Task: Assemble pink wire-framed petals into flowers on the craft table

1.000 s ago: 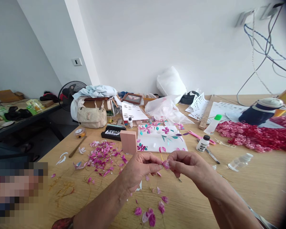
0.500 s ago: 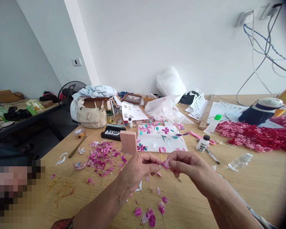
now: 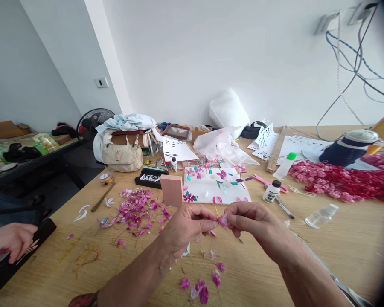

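Observation:
My left hand [image 3: 196,218] and my right hand [image 3: 250,217] meet over the middle of the table. Between their pinched fingertips is a small pink-purple artificial flower [image 3: 222,220], its translucent petals partly covered by my fingers. Two pink petals on yellow stems [image 3: 216,200] stick up just behind it. Below my hands lie loose wired petals [image 3: 203,294] in magenta and pale pink. A larger heap of magenta petals [image 3: 139,209] spreads to the left of my left hand.
Behind my hands are a wooden block [image 3: 172,190] and a flower-patterned sheet [image 3: 217,187]. To the right stand a black-capped bottle [image 3: 271,192], a green-capped bottle [image 3: 284,166] and a clear bottle [image 3: 321,216]. At far left, another person's hand [image 3: 13,241] rests on a black tray [image 3: 45,236].
Both my hands stay in nearly the same place with the flower between them. The other person's hand and black tray at far left, earlier blurred by pixels, now show clearly.

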{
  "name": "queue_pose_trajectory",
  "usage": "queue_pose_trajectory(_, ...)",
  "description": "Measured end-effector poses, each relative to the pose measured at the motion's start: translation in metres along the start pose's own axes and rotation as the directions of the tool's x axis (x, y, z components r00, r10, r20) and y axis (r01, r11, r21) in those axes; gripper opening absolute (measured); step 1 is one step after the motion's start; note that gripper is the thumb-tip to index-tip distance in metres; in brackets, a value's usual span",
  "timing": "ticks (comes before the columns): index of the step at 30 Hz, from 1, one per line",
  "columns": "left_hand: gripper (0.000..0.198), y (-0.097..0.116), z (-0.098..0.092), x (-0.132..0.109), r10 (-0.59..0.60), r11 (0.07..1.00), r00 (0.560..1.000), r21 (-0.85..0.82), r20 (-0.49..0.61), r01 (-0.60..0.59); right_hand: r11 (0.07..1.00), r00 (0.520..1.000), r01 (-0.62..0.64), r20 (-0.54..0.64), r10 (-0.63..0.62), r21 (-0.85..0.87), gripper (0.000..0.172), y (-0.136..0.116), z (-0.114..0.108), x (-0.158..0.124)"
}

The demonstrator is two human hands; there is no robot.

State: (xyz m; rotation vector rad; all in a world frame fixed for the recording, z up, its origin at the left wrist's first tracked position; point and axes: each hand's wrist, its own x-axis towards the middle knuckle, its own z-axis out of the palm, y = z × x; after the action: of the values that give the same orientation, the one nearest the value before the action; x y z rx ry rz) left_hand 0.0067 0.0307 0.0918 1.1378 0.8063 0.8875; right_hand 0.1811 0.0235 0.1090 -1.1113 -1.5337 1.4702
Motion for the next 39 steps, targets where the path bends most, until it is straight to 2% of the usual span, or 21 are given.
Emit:
queue_pose_trajectory(17,0.009,-0.0044,-0.0022,0.0011,0.013,1.0,1.0,0.022,0.012,-0.013,0.999,1.0,0.006,0.006,-0.005,-0.04,0.016,0.0002,-0.0015,0.0002)
queue_pose_trajectory(22,0.009,-0.004,-0.0017,0.0005,0.01,1.0,1.0,0.004,0.014,-0.01,0.998,1.0,0.014,-0.004,-0.014,-0.065,0.021,0.003,-0.0049,0.0004)
queue_pose_trajectory(30,0.012,-0.0049,-0.0041,0.0012,-0.012,1.0,1.0,0.007,0.004,0.012,1.0,0.999,-0.03,-0.041,0.029,-0.009,0.022,0.0082,-0.0065,0.0018)
queue_pose_trajectory(39,0.012,-0.0067,-0.006,0.0019,-0.036,0.999,0.999,-0.034,0.006,0.036,1.0,0.998,0.001,-0.059,0.0,0.02,0.016,0.0032,-0.0026,0.0031)
